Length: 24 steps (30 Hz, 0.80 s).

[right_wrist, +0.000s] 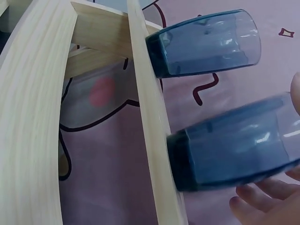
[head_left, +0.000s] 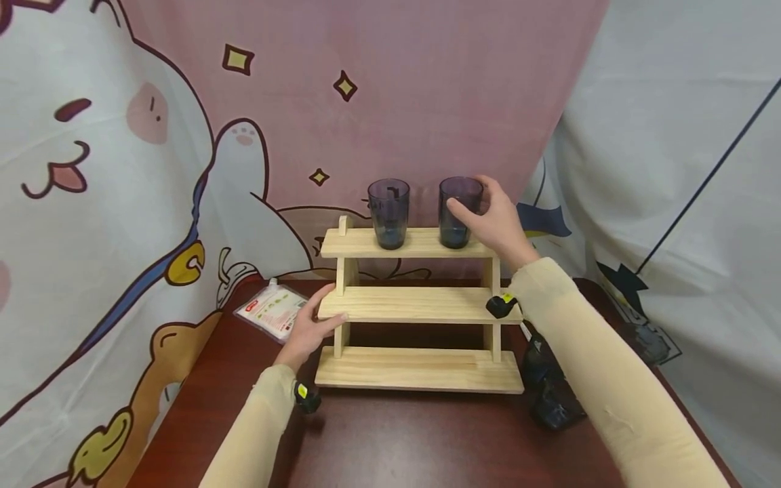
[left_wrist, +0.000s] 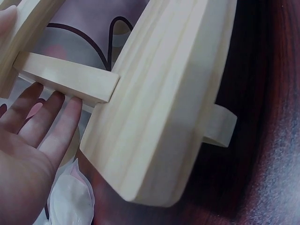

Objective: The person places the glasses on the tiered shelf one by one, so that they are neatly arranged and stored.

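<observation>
Cartoon cat (head_left: 97, 156) printed on the cloth backdrop spreads across the far left, above a flat white packet (head_left: 277, 312) lying on the dark red bench (head_left: 396, 434). Beside it, my left forearm, in a cream sleeve (head_left: 256, 420), angles up from the lower edge, a black wrist device (head_left: 307, 397) on its inner side. My left grip (head_left: 308, 333) is narrow on the left end of the middle shelf of a three-tier wooden stand (head_left: 421, 303), thumb toward the front edge; seen from the left wrist, three outstretched fingertips meet the upright just below. At center, the stand rises in steps from the bench, its top tier bearing a translucent blue-violet left tumbler (head_left: 389, 213), upright and untouched. Apart from it on the same tier, toward the right end, stands the right tumbler (head_left: 454, 230), also upright, held in my right grip (head_left: 499, 220): thumb across the near side, fingers around the far side. My right arm reaches in from the lower right corner, sleeve (head_left: 610, 379) long and slanting, wrist raised above the middle shelf. Behind that forearm, a dark object (head_left: 552, 400), partly hidden, sits on the bench.
</observation>
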### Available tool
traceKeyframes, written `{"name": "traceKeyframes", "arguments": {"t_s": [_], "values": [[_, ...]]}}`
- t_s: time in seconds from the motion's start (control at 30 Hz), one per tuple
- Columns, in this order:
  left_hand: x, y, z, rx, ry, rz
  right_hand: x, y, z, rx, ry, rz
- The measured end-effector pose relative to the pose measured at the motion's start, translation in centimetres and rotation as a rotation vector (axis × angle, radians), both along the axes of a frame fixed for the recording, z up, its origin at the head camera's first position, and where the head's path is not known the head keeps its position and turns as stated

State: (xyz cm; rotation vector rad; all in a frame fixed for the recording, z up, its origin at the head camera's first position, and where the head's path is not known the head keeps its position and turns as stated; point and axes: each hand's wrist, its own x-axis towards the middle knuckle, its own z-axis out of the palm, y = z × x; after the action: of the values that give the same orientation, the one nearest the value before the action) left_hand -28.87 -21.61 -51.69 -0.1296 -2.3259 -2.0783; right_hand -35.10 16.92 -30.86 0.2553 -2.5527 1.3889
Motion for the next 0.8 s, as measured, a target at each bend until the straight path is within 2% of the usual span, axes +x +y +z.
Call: {"name": "traceKeyframes", "arguments": {"t_s": [0.17,0.37,0.6,0.8], "values": [[0.0,0.0,0.2,-0.011,-0.015,-0.006,1.1,1.7,0.1,0.016,-0.009,0.023],[0.1,0.1,0.4,-0.018,-0.018,0.001,3.3,4.0,0.0,0.095,-0.015,0.033],[0.2,0.1,0.2,0.012,-0.022,0.0,6.4,7.2,-1.0,0.144,0.016,0.059],[0.2,0.1,0.0,0.015,-0.013,0.002,8.8,9.5,-2.1,0.18,0.031,0.049]]}}
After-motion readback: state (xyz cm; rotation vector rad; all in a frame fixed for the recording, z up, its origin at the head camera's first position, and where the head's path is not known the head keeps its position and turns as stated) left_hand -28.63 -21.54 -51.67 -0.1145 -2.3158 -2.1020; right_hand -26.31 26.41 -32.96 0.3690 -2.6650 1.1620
